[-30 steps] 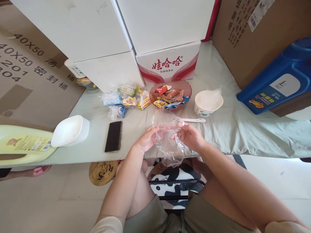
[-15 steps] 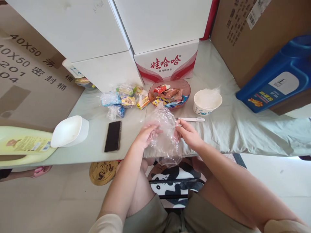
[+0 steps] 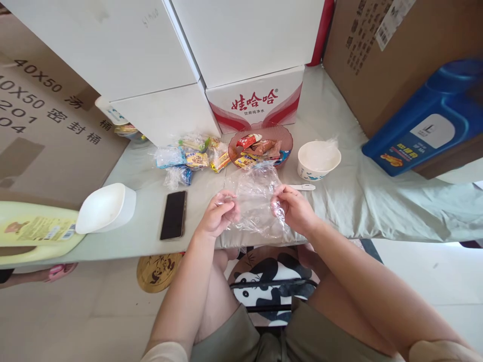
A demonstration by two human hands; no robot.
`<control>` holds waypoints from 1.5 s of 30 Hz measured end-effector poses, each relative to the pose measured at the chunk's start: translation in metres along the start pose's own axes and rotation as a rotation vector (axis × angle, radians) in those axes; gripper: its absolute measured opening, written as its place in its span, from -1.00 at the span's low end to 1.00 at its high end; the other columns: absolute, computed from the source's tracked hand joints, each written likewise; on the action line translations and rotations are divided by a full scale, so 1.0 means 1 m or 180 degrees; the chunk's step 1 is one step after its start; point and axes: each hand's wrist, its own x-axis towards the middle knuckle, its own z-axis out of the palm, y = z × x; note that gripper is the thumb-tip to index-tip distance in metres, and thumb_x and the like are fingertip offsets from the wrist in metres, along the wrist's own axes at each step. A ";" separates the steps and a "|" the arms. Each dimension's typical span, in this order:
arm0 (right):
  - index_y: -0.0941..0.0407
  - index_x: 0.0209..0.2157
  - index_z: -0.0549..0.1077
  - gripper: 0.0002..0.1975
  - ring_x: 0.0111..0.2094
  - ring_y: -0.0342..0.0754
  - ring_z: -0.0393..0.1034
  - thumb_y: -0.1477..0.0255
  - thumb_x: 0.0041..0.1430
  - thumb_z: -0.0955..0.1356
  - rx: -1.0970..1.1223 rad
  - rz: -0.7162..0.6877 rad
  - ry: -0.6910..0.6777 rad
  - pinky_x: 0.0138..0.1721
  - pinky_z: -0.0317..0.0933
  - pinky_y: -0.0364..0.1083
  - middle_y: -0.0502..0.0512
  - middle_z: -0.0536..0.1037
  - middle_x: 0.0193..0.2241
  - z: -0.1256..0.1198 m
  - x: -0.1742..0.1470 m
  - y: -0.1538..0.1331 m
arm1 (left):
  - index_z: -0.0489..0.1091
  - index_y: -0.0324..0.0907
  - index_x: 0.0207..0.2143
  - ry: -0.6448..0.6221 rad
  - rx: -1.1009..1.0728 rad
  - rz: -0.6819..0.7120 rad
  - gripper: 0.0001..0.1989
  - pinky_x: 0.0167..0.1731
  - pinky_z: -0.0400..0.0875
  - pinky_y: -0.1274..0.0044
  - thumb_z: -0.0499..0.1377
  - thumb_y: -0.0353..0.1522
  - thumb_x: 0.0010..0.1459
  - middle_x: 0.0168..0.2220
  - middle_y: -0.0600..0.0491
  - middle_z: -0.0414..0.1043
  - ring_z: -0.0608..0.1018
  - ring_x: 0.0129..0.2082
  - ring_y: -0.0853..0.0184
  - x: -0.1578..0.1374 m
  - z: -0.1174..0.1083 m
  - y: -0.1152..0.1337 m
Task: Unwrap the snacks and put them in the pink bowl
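A clear plastic bag (image 3: 256, 201) is stretched between my two hands, just above the front edge of the cloth-covered surface. My left hand (image 3: 220, 213) pinches its left side with thumb and fingers. On the other side, my right hand (image 3: 292, 207) grips the bag with bent fingers. Right behind the bag stands a pink ribbed bowl (image 3: 289, 141) of wrapped snacks (image 3: 260, 146), its near rim partly covered by the plastic. A white-handled tool (image 3: 304, 187) lies beside my right hand, its other end hidden.
Several wrapped snacks (image 3: 196, 158) lie left of the bowl. A paper bowl (image 3: 315, 173) with clear plastic inside stands right. Phone (image 3: 173, 215), white container (image 3: 107, 208) and yellow bottle (image 3: 37, 229) are at left; a blue bottle (image 3: 422, 120) leans at right. Boxes (image 3: 260, 103) line the back.
My hands have moved apart, spreading the bag wider. Its lower end, which hung past the table edge, is now drawn up. The view has shifted slightly.
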 end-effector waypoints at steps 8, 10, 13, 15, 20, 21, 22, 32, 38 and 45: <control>0.06 -0.67 0.18 -0.47 -0.58 -0.13 0.20 -0.08 0.04 0.30 -0.0975 -0.0146 0.0275 -0.52 0.18 -0.12 -0.01 0.27 -0.69 -0.012 0.009 0.007 | 0.55 -0.20 -0.53 -0.0071 0.0849 0.0586 -0.88 -0.29 0.44 0.42 0.20 -0.42 -0.17 -0.47 -0.01 0.50 0.52 -0.42 0.25 0.004 -0.007 -0.006; 0.08 -0.67 0.21 -0.49 -0.59 -0.16 0.15 -0.03 0.05 0.32 -0.1494 -0.0233 0.0123 -0.52 0.10 -0.14 -0.03 0.27 -0.69 -0.016 0.010 0.009 | 0.58 -0.14 -0.51 0.0030 0.1495 0.0903 -0.83 -0.19 0.41 0.41 0.18 -0.45 -0.15 -0.42 -0.01 0.51 0.51 -0.32 0.20 0.005 -0.007 -0.007; 0.09 -0.49 0.34 -0.72 -0.59 -0.20 0.12 0.18 -0.02 0.40 -0.1874 -0.0383 0.0090 -0.53 0.03 -0.16 -0.09 0.32 -0.61 -0.019 0.009 0.010 | 0.58 -0.11 -0.51 0.0209 0.1844 0.1185 -0.77 -0.02 0.34 0.38 0.13 -0.49 -0.15 -0.30 -0.02 0.53 0.50 -0.17 0.13 0.004 -0.008 -0.009; 0.08 -0.28 0.37 -0.71 -0.56 -0.21 0.18 0.31 -0.09 0.41 -0.1872 -0.0513 0.0250 -0.51 0.07 -0.17 -0.09 0.41 -0.48 -0.019 0.009 0.008 | 0.56 -0.10 -0.50 0.0575 0.1720 0.1418 -0.77 0.07 0.28 0.39 0.12 -0.50 -0.14 -0.23 -0.01 0.52 0.47 -0.06 0.11 0.004 -0.011 -0.010; 0.04 -0.03 0.27 -0.47 -0.47 -0.16 0.28 0.39 -0.11 0.41 -0.1617 -0.0918 0.0550 -0.40 0.15 -0.14 -0.08 0.47 -0.39 -0.016 0.008 0.008 | 0.44 -0.08 -0.47 0.1256 0.1526 0.1672 -0.88 -0.04 0.34 0.46 0.17 -0.46 0.04 -0.40 0.06 0.40 0.46 -0.16 0.20 0.002 -0.006 -0.018; 0.05 -0.11 0.31 -0.55 -0.46 -0.16 0.27 0.37 -0.09 0.42 -0.1531 -0.0900 0.0423 -0.40 0.13 -0.14 -0.08 0.45 -0.42 -0.014 0.007 0.009 | 0.45 -0.09 -0.44 0.1097 0.1592 0.1553 -0.92 -0.08 0.36 0.48 0.19 -0.43 0.07 -0.40 0.07 0.41 0.47 -0.20 0.23 0.001 -0.002 -0.020; 0.07 -0.21 0.34 -0.65 -0.47 -0.17 0.24 0.34 -0.08 0.43 -0.1412 -0.0833 0.0214 -0.41 0.11 -0.15 -0.09 0.42 -0.46 -0.012 0.006 0.010 | 0.47 -0.10 -0.38 0.0856 0.1645 0.1404 -0.96 -0.09 0.37 0.49 0.21 -0.40 0.09 -0.36 0.06 0.45 0.49 -0.20 0.24 0.000 0.004 -0.023; 0.08 -0.23 0.35 -0.72 -0.36 -0.15 0.32 0.32 -0.01 0.41 -0.1020 -0.0503 -0.0396 -0.32 0.21 -0.14 -0.01 0.45 -0.34 -0.003 0.002 0.018 | 0.50 -0.20 -0.18 -0.0146 0.1339 0.0461 -0.63 -0.20 0.41 0.50 0.35 -0.16 0.02 -0.24 -0.01 0.57 0.55 -0.25 0.27 0.004 0.025 -0.033; 0.10 -0.17 0.37 -0.62 -0.25 -0.10 0.38 0.35 -0.10 0.40 -0.1478 -0.0427 -0.0402 -0.25 0.26 -0.12 0.04 0.48 -0.22 -0.009 0.007 0.018 | 0.50 -0.18 -0.12 -0.0324 0.0948 0.0236 -0.53 -0.13 0.40 0.48 0.40 -0.17 -0.08 -0.19 -0.01 0.57 0.56 -0.19 0.26 0.004 0.016 -0.029; 0.10 -0.39 0.31 -0.82 -0.29 -0.11 0.30 0.32 -0.08 0.30 -0.1739 -0.0739 0.0062 -0.25 0.18 -0.12 0.00 0.43 -0.33 -0.012 0.010 0.017 | 0.45 -0.18 -0.15 -0.0200 0.1173 -0.0336 -0.53 -0.29 0.42 0.53 0.42 -0.25 -0.13 -0.20 0.00 0.55 0.55 -0.30 0.33 0.005 0.021 -0.030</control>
